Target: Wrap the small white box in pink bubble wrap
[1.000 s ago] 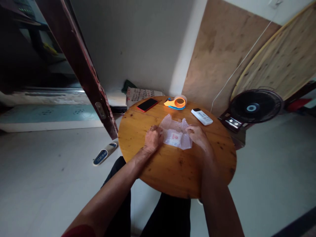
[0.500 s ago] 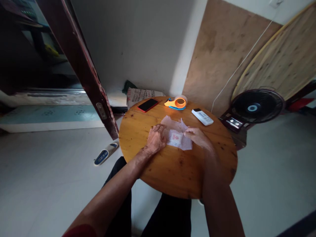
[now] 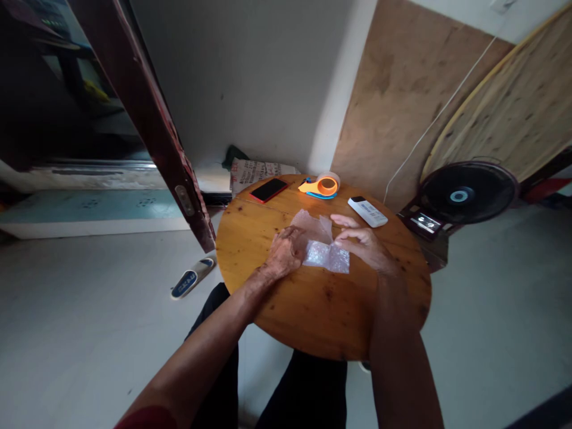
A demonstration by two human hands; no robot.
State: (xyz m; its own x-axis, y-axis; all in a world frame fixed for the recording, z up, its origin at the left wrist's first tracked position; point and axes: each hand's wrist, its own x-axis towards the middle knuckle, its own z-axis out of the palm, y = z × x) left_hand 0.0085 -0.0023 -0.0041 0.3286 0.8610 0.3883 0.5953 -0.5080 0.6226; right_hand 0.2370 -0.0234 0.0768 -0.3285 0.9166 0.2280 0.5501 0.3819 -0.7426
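Left hand (image 3: 285, 249) touches one wrap (image 3: 328, 256) at nine o'clock, fingers' hold unclear. Right hand (image 3: 370, 249), at three, has fingers apart.

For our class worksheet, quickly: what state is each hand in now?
Left hand: on the left side of the bubble wrap; grip cannot be told.
Right hand: open, at the wrap's right; contact unclear.

The left hand (image 3: 285, 250) covers part of the bubble wrap (image 3: 316, 252); whether the right hand (image 3: 366, 245) touches it is hard to tell. Lettering (image 3: 367, 210) on the white device (image 3: 378, 220) is too small to read; the wooden disc (image 3: 513, 101) is cut off at right.
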